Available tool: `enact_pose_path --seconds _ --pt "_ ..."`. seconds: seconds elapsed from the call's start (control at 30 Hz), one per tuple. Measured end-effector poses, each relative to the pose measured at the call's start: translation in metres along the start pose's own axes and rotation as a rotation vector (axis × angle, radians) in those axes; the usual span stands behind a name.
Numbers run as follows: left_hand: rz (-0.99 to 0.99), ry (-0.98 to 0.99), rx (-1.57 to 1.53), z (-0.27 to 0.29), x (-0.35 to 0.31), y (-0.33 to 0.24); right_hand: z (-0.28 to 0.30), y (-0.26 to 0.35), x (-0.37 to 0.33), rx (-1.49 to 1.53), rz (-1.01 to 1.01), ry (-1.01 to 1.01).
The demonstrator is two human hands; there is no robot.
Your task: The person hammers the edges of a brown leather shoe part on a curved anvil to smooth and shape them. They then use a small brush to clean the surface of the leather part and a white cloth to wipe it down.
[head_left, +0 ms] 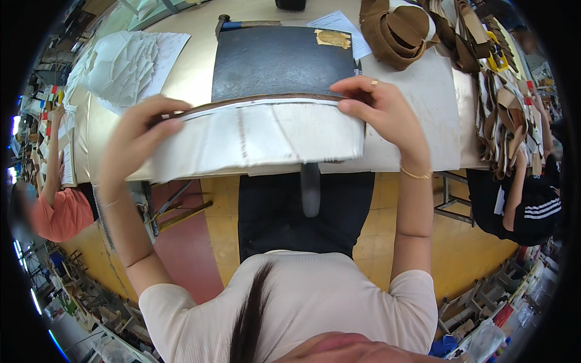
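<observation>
My left hand [142,133], slightly blurred, pinches the left end of a curved white piece with a brown upper edge [260,133], which looks like lined leather. At the piece's right end, my right hand [381,115] grips the top edge between thumb and fingers. Stretched between both hands, the piece hangs over the table's near edge and covers the front of a dark slab [272,63]. Faint seam lines run down its white side. Below it a rounded black handle [310,190] sticks out toward me; what it belongs to is hidden.
A hammer [248,25] lies behind the slab, near a printed sheet [345,30]. White cut pieces [121,66] are stacked at left, brown pieces [402,36] at back right. More brown strips [505,115] hang at the right edge. Other people sit on both sides.
</observation>
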State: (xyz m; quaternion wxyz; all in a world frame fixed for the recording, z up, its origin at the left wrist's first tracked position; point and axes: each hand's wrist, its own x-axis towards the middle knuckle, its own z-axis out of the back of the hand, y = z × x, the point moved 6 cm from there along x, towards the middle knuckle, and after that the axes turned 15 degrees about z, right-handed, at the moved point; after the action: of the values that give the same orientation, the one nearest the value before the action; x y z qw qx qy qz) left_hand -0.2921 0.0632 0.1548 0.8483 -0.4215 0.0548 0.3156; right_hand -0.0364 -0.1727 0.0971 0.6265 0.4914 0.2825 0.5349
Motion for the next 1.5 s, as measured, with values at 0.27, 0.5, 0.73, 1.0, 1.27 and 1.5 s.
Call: enact_pose_path --seconds 0.27,0.5,0.73,1.0,1.27,1.5 --pt "-0.106 -0.220 0.500 -0.084 0.089 0.016 0.028 -0.076 -0.023 -0.515 0.069 -0.335" --pt "-0.288 0.129 0.233 -0.149 0.164 -0.052 0.036 -0.100 -0.120 -1.009 -0.282 -0.373" --pt "-0.194 0.361 0.222 -0.194 0.203 -0.071 0.036 -0.113 -0.124 -0.856 -0.390 -0.409" --pt "-0.378 0.090 0.167 -0.197 0.219 -0.080 0.028 -0.054 -0.053 -0.631 -0.171 -0.463" --pt "-0.593 -0.118 0.305 -0.202 0.200 -0.082 0.019 -0.068 -0.034 -0.876 -0.123 -0.287" --pt "-0.884 -0.361 0.628 -0.209 0.180 -0.090 0.022 -0.048 -0.024 -0.810 -0.045 -0.394"
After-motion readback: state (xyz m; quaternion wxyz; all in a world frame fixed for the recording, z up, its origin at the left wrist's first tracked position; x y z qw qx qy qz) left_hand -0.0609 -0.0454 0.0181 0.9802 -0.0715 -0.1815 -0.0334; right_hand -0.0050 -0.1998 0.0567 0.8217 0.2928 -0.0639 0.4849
